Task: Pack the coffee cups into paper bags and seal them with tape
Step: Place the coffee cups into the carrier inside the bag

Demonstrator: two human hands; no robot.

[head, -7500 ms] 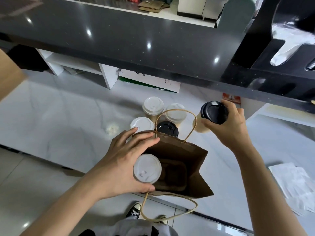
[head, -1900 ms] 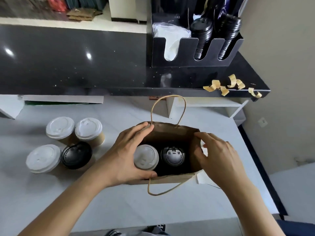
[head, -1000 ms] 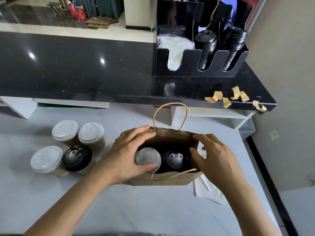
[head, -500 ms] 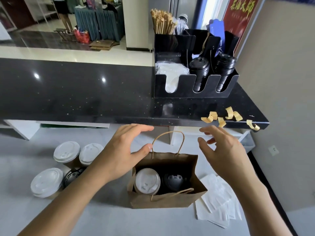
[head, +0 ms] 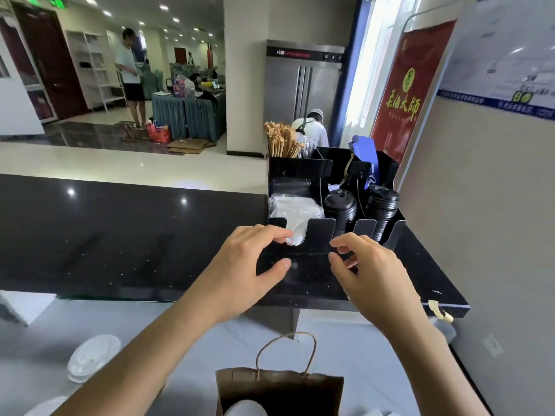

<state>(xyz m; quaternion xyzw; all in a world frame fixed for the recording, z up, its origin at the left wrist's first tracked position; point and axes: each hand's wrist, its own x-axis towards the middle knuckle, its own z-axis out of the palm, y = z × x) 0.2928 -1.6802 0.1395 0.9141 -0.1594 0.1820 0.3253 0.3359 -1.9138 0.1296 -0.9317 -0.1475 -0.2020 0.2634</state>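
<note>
1. At the bottom of the view, on the lower white desk (head: 375, 349), stands the brown paper bag (head: 279, 391), mouth open, one twine handle arching up above its far rim.
2. Inside the bag, a white-lidded cup (head: 246, 409) shows at the left; rest of the inside is cut off by the frame edge.
3. More white-lidded cups (head: 90, 357) sit on the desk well left of the bag, blurred, partly out of frame.
4. Left hand (head: 243, 265) is raised over the black upper desk (head: 120, 235), fingers loosely bent, thumb spread; grip empty, holds nothing. Fingertips are at the front of the black organizer (head: 321, 232), by the slot w/ white plastic-wrapped stuff (head: 295, 211); can't tell if touching.
5. Right hand (head: 372, 271) is beside it, near the organizer front, fingers curled a bit, thumb out; grip loose and empty.
6. Both hands are well above and beyond the bag, apart from it.
7. Organizer also holds two stacks of black lids (head: 341, 205), wooden stir sticks (head: 282, 139) at the back left.
8. A tan tape strip (head: 438, 309) hangs off the black desk's right front edge.
</note>
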